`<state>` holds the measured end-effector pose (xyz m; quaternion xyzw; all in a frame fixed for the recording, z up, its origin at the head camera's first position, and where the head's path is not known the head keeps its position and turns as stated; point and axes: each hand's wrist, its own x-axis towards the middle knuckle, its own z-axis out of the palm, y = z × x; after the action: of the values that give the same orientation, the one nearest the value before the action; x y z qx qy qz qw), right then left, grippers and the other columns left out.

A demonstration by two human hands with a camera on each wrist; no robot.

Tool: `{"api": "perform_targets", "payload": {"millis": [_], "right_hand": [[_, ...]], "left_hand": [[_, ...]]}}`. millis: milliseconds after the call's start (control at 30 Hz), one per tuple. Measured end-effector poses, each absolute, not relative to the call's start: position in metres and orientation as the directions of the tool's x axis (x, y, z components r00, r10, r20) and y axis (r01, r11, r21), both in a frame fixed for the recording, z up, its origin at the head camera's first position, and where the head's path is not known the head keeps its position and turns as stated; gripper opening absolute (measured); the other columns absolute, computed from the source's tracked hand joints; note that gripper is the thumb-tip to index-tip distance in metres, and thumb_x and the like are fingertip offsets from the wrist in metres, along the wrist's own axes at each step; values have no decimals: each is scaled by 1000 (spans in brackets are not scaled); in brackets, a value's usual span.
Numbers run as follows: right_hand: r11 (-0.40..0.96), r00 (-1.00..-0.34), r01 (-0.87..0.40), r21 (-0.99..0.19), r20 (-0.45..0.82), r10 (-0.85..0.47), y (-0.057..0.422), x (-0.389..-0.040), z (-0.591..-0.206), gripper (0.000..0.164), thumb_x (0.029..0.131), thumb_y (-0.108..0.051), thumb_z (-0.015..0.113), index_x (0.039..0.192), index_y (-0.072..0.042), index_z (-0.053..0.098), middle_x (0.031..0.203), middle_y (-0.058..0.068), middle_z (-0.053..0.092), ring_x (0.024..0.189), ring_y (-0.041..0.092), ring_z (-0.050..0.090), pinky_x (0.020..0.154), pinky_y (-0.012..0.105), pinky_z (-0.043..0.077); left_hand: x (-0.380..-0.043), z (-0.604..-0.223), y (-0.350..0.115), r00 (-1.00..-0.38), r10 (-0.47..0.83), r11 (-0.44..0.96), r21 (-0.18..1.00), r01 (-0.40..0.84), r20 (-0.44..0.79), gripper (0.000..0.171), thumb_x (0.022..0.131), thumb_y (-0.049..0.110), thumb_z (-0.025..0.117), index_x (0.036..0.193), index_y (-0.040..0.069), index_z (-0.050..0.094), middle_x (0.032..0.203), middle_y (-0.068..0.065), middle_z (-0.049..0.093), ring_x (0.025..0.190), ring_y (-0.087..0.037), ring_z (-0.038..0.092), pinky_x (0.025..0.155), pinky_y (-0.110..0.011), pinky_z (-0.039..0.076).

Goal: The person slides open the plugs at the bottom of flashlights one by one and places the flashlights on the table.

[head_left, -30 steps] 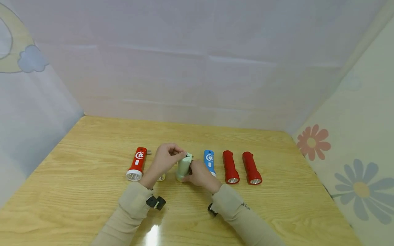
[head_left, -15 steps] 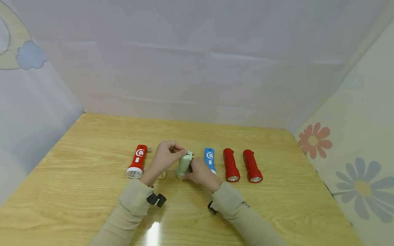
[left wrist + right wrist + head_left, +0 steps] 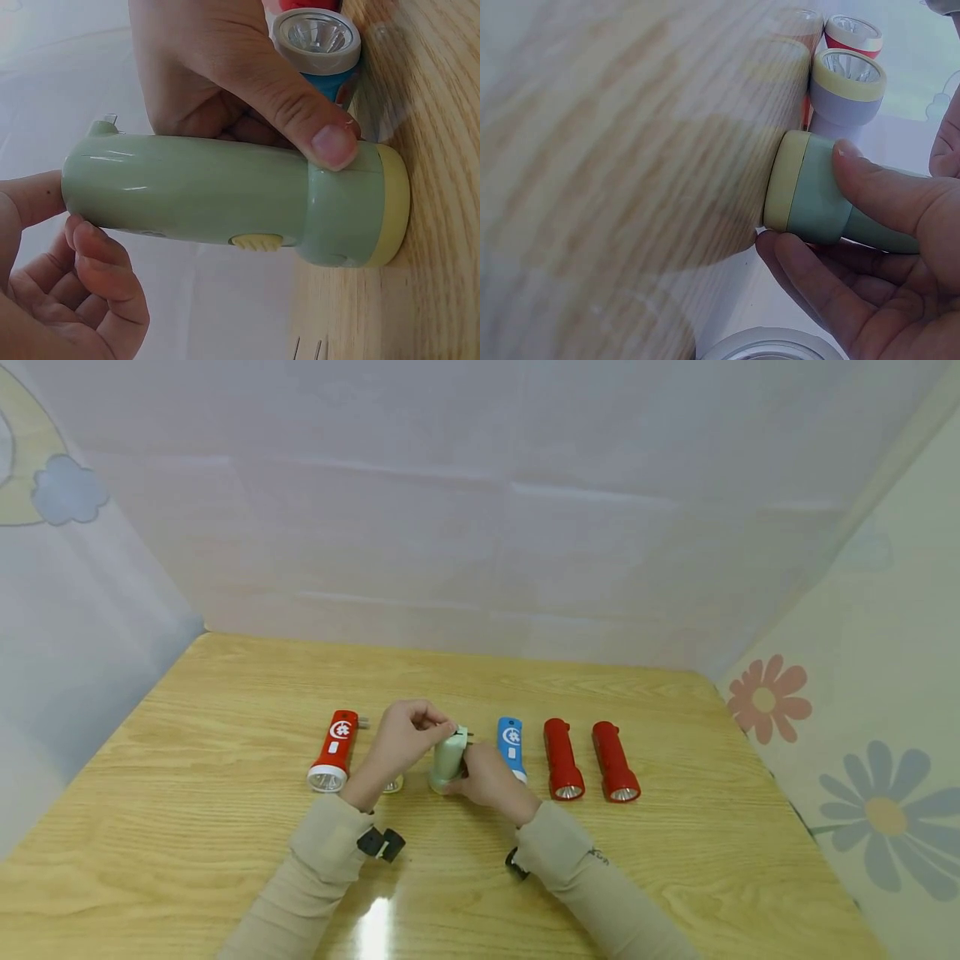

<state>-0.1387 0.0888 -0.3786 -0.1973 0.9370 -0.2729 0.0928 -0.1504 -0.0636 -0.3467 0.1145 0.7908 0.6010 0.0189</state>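
A pale green flashlight (image 3: 448, 758) with a yellow rim stands lens-down on the wooden table, its metal prongs (image 3: 469, 735) near the top. In the left wrist view, a yellow slide switch (image 3: 257, 242) shows on its side. The left hand (image 3: 408, 739) pinches the tail end at the top between thumb and fingertips. Lower down, the right hand (image 3: 885, 247) grips the body, its thumb pressed on the wide green head just above the yellow rim.
Left of the hands lies a red-and-white flashlight (image 3: 335, 750). A lavender one (image 3: 844, 105) is mostly hidden behind the left wrist in the head view. To the right lie a blue flashlight (image 3: 511, 747) and two red ones (image 3: 562, 760). Cloth walls (image 3: 480, 527) bound the table.
The head view has shifted slightly, so everything on the table sits a little higher. Both hands keep their hold on the green flashlight, which stays in place.
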Motion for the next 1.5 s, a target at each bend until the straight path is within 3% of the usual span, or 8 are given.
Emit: {"api": "perform_targets", "payload": {"millis": [1067, 1500], "right_hand": [[767, -896, -346, -541, -52, -441, 91, -142, -375, 46, 73, -18, 78, 108, 4, 58, 97, 13, 63, 86, 23, 61, 72, 31, 50], [771, -897, -364, -523, -26, -442, 90, -138, -378, 45, 72, -20, 78, 105, 4, 60, 92, 12, 64, 79, 21, 61, 66, 27, 49]], "left_hand": [[-153, -336, -61, -983, 179, 332, 938, 98, 40, 12, 79, 15, 71, 79, 4, 68, 65, -3, 57, 59, -16, 49, 55, -27, 40], [-151, -338, -60, -985, 165, 349, 930, 112, 56, 17, 76, 19, 74, 75, 4, 65, 60, -3, 52, 56, -15, 44, 52, -26, 37]]}}
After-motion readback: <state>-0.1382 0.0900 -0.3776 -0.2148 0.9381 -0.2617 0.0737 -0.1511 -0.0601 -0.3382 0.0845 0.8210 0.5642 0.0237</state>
